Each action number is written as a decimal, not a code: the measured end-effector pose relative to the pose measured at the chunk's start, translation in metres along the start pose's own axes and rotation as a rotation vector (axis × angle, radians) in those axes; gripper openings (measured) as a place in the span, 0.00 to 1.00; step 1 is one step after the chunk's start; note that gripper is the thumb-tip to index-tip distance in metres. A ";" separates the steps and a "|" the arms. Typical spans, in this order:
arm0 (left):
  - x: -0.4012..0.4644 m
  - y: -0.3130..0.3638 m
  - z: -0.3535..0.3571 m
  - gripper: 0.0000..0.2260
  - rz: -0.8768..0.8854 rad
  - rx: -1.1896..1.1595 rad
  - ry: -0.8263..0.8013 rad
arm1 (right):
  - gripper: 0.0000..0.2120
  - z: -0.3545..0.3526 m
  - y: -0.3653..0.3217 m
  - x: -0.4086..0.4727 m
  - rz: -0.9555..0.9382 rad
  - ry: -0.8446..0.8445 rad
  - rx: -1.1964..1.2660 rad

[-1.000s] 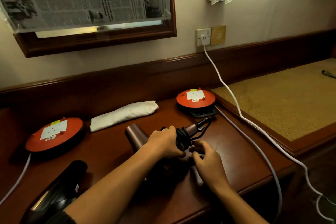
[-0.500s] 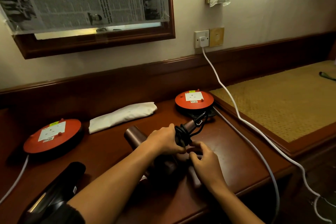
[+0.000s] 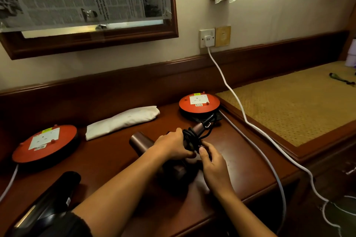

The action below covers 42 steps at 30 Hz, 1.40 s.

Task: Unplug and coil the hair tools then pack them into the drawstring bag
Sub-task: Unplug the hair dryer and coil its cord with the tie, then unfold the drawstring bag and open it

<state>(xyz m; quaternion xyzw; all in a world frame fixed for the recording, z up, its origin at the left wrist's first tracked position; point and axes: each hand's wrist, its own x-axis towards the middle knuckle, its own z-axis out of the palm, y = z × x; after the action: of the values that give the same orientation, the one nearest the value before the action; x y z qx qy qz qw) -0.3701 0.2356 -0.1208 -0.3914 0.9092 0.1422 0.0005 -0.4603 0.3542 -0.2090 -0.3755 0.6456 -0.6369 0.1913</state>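
A brown hair dryer lies on the wooden desk, its black cord wound in loops round the handle. My left hand grips the handle over the coils. My right hand pinches the cord's end just below the coils. A black hair tool lies at the front left of the desk. A folded white drawstring bag rests near the back wall.
Two orange extension reels sit on the desk, the left reel and the right reel. A white cable runs from the wall socket down off the desk's right side. A woven mat surface lies to the right.
My right hand has lifted from the desk up to the coils, fingers now pinching the cord's end. The view has shifted slightly; the dryer stays in place.
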 end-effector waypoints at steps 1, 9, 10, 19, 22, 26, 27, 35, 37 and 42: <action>0.000 -0.001 -0.001 0.30 -0.003 -0.021 -0.016 | 0.12 0.000 -0.001 0.000 -0.005 -0.004 0.009; -0.007 -0.020 -0.014 0.23 0.050 -0.151 -0.080 | 0.14 0.001 -0.001 -0.001 -0.016 -0.057 0.019; -0.008 -0.023 -0.013 0.22 0.061 -0.151 -0.080 | 0.15 0.002 -0.001 -0.001 -0.018 -0.058 0.018; -0.019 -0.048 -0.020 0.23 0.123 -0.162 0.013 | 0.16 0.001 -0.002 -0.002 -0.019 -0.061 0.018; -0.027 -0.055 -0.024 0.17 0.122 -0.188 0.052 | 0.16 0.001 -0.002 -0.003 -0.025 -0.052 0.020; -0.041 -0.068 -0.030 0.10 0.138 -0.198 0.086 | 0.15 0.000 0.000 -0.003 -0.009 0.007 0.035; -0.044 -0.073 -0.032 0.09 0.141 -0.194 0.095 | 0.14 0.000 -0.002 -0.004 -0.011 0.031 0.037; -0.063 -0.104 -0.067 0.10 0.157 -0.149 0.263 | 0.05 0.006 -0.070 0.023 -0.268 0.150 -0.083; -0.063 -0.115 -0.074 0.08 0.140 -0.146 0.280 | 0.04 0.015 -0.090 0.038 -0.331 0.100 -0.150; -0.059 -0.141 -0.083 0.08 0.060 -0.168 0.302 | 0.02 0.034 -0.120 0.075 -0.351 0.068 -0.281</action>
<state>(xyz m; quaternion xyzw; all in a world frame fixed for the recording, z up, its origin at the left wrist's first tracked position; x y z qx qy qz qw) -0.2192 0.1642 -0.0713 -0.3795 0.8951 0.1574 -0.1730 -0.4547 0.2878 -0.0798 -0.4834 0.6587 -0.5766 0.0014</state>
